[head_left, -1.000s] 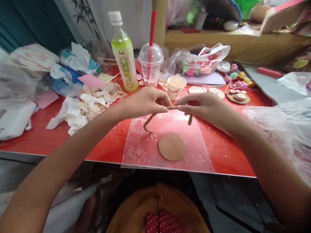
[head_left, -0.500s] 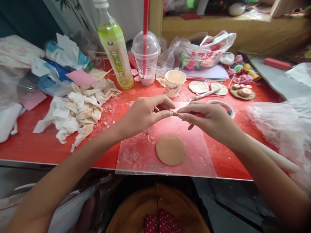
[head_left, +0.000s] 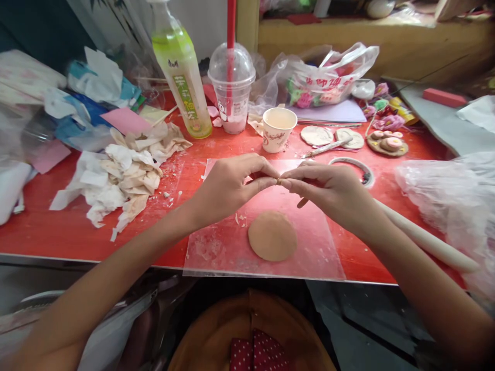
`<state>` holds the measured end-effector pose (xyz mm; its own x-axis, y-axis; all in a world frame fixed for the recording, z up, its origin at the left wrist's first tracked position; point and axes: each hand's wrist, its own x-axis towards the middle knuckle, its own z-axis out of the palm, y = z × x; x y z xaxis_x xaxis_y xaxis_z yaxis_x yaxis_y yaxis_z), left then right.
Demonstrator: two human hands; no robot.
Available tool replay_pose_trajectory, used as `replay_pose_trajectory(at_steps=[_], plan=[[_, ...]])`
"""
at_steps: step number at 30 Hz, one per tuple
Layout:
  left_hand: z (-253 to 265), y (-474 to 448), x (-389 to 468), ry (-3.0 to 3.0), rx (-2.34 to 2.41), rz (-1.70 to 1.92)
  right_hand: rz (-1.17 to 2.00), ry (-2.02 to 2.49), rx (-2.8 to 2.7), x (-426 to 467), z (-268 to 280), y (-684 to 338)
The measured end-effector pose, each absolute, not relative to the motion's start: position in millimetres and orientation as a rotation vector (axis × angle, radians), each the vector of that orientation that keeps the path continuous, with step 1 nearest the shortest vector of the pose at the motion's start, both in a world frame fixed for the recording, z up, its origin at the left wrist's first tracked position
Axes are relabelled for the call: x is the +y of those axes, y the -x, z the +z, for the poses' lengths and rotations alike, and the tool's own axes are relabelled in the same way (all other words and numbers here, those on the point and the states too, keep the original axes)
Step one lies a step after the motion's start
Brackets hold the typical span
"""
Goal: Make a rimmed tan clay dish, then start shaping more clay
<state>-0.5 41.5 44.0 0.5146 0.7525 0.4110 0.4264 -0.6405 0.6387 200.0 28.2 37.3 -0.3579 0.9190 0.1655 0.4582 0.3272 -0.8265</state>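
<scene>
My left hand (head_left: 235, 183) and my right hand (head_left: 330, 188) meet tip to tip above the clear sheet (head_left: 212, 255). Pinched between thumbs and fingers of both is a small piece of brown clay (head_left: 279, 181), mostly covered by the fingertips. Below them, a flat round disc of brown clay (head_left: 273, 236) lies on the sheet, touched by neither hand. A few pale scraps (head_left: 240, 218) are scattered left of the disc.
Behind the hands stand a paper cup (head_left: 278, 135), a domed plastic cup (head_left: 232, 98) with a red straw and a drink bottle (head_left: 183, 85). Crumpled tissues (head_left: 126, 180) lie left. A tape roll (head_left: 367, 172), a white rolling pin (head_left: 429, 237) and plastic bags (head_left: 441, 190) are right.
The fingertips of both hands have come closer together, so less of the small clay piece shows between them. The disc stays in place on the sheet.
</scene>
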Motion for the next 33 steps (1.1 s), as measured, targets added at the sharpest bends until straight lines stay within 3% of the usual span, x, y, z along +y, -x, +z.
replay_pose_trajectory(at_steps=[16, 26, 33], plan=[[24, 0, 40, -2.817, 0.823, 1.124, 1.065, 1.203, -1.904, 24, 38, -199], [10, 8, 68, -2.632, 1.065, 0.58, 1.15, 1.328, -1.792, 42, 29, -208], [8, -2, 95, -2.166, 1.097, 0.568, 1.115, 1.444, -1.75, 64, 15, -215]])
